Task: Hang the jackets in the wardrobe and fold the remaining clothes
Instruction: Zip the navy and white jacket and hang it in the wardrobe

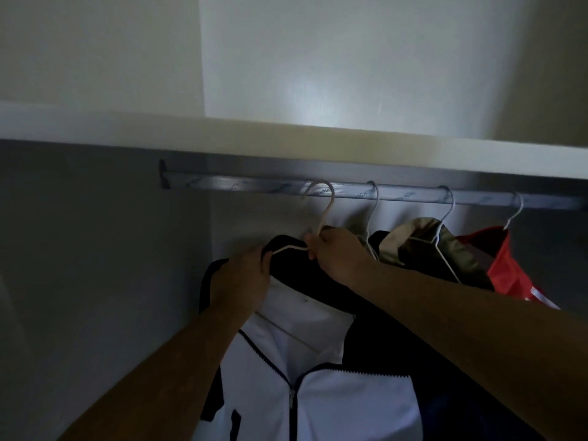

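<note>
My right hand [340,259], held up, pinches the hanger [325,214] by its neck; my left hand [241,281] grips the jacket [318,393] shoulder.

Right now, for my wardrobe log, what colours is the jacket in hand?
The jacket is white with black shoulders and sleeves; head view.

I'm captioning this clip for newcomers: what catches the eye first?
A white-and-black zip jacket fills the lower centre, the left hand gripping its dark shoulder while the right hand pinches the neck of the white hanger, hook up at the rail. To its right hang an olive jacket and a red jacket.
</note>
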Demonstrator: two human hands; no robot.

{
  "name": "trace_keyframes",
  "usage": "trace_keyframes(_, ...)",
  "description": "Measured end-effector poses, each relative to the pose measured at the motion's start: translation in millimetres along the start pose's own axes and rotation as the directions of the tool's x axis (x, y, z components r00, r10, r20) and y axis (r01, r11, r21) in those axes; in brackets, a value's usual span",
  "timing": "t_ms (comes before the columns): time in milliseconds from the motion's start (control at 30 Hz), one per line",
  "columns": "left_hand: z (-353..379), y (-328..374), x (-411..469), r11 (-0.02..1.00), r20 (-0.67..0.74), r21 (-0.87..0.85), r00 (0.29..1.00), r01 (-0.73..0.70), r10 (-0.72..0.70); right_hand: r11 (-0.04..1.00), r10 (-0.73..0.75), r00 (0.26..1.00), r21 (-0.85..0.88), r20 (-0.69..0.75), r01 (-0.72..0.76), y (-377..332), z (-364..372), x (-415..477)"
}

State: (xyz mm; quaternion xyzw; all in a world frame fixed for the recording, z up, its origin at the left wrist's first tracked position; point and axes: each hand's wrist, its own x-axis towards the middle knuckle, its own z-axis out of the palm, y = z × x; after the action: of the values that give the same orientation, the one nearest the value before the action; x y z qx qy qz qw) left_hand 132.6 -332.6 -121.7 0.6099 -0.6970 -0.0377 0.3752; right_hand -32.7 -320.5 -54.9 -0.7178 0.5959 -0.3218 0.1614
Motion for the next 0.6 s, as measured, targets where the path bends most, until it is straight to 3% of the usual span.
trace_keyframes(100,-2,0,16,0.994,-0.057,0.113,0.998,-0.010,0.017,1.000,0.001,0.999,-0.017,-0.049,-0.002,3,1,17)
trace_keyframes(233,-10,8,44,0.995,-0.080,0.097,0.997,-0.015,0.023,1.000,0.011,0.994,0.029,-0.110,-0.008,-3,-8,45)
trace_keyframes(433,3,6,63,0.998,0.159,0.061,0.987,0.024,-0.034,0.998,0.007,0.993,-0.058,-0.116,-0.013,7,-1,61)
trace_keyframes(600,17,-10,50,0.997,0.146,0.074,0.988,0.030,-0.040,0.995,-0.044,0.995,-0.092,-0.087,0.036,24,17,58)
